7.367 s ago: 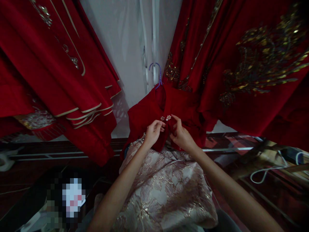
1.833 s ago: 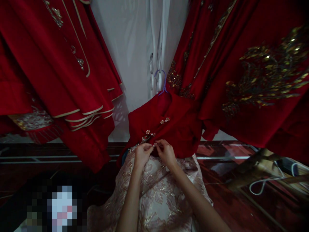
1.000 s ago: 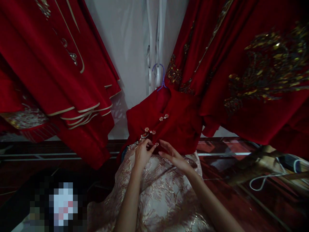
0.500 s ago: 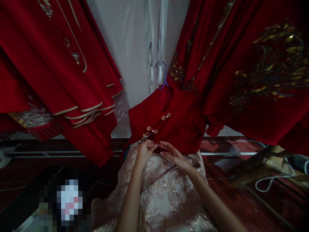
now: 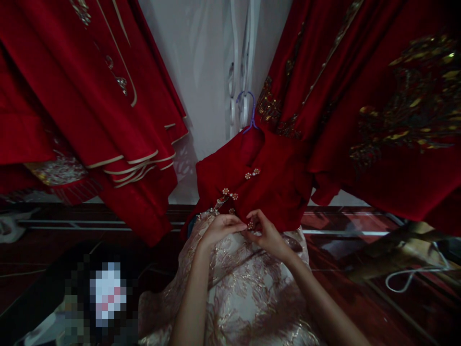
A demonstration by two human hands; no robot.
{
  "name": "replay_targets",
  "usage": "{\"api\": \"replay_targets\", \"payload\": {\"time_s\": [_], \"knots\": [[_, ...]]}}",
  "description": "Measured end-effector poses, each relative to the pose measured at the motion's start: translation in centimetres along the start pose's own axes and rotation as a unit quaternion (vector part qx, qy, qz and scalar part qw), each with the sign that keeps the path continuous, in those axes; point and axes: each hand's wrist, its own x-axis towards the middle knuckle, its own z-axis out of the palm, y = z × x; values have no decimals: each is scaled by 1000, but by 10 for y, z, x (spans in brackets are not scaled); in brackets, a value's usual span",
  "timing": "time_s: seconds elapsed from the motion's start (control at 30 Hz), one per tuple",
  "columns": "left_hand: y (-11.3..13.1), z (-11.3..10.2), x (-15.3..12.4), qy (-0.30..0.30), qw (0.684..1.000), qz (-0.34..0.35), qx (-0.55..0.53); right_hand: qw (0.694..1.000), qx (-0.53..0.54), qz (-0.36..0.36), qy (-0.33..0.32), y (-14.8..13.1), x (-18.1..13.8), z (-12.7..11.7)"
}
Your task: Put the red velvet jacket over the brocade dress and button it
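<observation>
My left hand (image 5: pixel 224 228) has come across to meet my right hand (image 5: pixel 266 234), fingertips around a beaded flower (image 5: pixel 250 225) low on the hanging red jacket (image 5: pixel 279 190); which one grips is unclear. The newly uncovered matching flower (image 5: pixel 231 211) sits apart, seemingly unfastened.

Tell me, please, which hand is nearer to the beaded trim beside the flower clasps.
Left. The left hand is just below the beaded trim; the right hand is farther off, lower and to the right.

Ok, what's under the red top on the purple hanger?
Pale patterned fabric shows below the red top; anything further up underneath is covered, including the lower part of the purple hanger.
</observation>
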Motion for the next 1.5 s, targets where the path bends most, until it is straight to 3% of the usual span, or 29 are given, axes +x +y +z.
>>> {"api": "replay_targets", "payload": {"time_s": [0.1, 0.17, 0.37, 0.8, 0.9, 0.97, 1.03, 1.1, 1.23, 1.37, 1.5], "knots": [[0, 1, 5, 102, 989, 35, -97, 999, 1, 0, 35, -11, 3, -11], [-1, 2, 13, 161, 971, 49, -168, 999, 43, 13, 19, -17, 4, -20], [9, 10, 28, 207, 939, 53, -268, 996, 77, 19, -43, -26, 2, -29], [24, 11, 41, 210, 945, 8, -250, 996, 70, 18, -57, -31, -1, -27], [39, 20, 46, 167, 976, 20, -138, 995, 59, 14, -76, -35, -3, -35], [54, 26, 53, 171, 980, 99, -19, 993, 48, 16, -107, -37, -5, -42], [70, 28, 62, 185, 953, 209, 117, 991, 33, 13, -130, -41, -8, -48], [84, 26, 70, 187, 900, 292, 262, 991, 22, 5, -133, -44, -9, -52], [107, 15, 81, 156, 784, 350, 489, 990, 8, 1, -140, -50, -10, -54], [123, 8, 88, 87, 714, 374, 585, 990, 3, 3, -143, -52, -10, -54], [130, 8, 92, 14, 688, 408, 599, 990, 8, -7, -143, -53, -10, -52]]}}
